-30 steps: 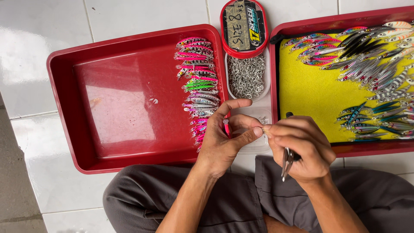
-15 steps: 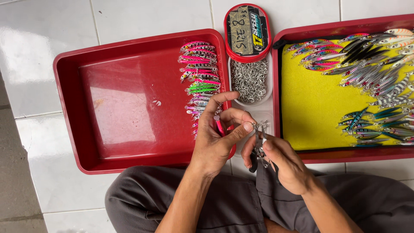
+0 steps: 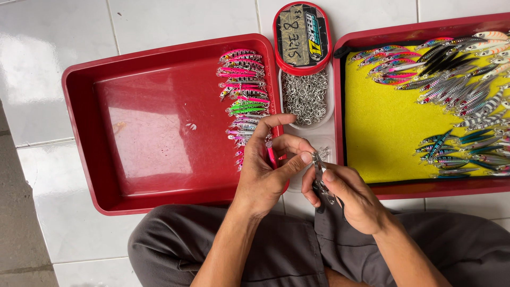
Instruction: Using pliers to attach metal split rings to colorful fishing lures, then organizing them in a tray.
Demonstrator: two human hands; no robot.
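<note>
My left hand (image 3: 265, 170) pinches a small pink fishing lure (image 3: 272, 155) over the right edge of the left red tray (image 3: 133, 133). My right hand (image 3: 350, 196) grips small metal pliers (image 3: 320, 178), their tip close to the left thumb and the lure's end. A row of pink, green and striped lures (image 3: 241, 90) lies along the right side of that tray. A clear oval tub of small metal rings (image 3: 305, 98) stands just beyond my hands, between the two trays.
A second red tray (image 3: 372, 42) at the right has a yellow liner and several silver, blue and pink lures (image 3: 457, 90). The tub's red-rimmed lid (image 3: 302, 37) lies behind the tub. White floor tiles surround the trays; my grey-trousered legs (image 3: 276, 250) fill the foreground.
My right hand has turned and dropped lower, bringing the pliers' tip up against the lure in my left hand. My left hand keeps its hold.
</note>
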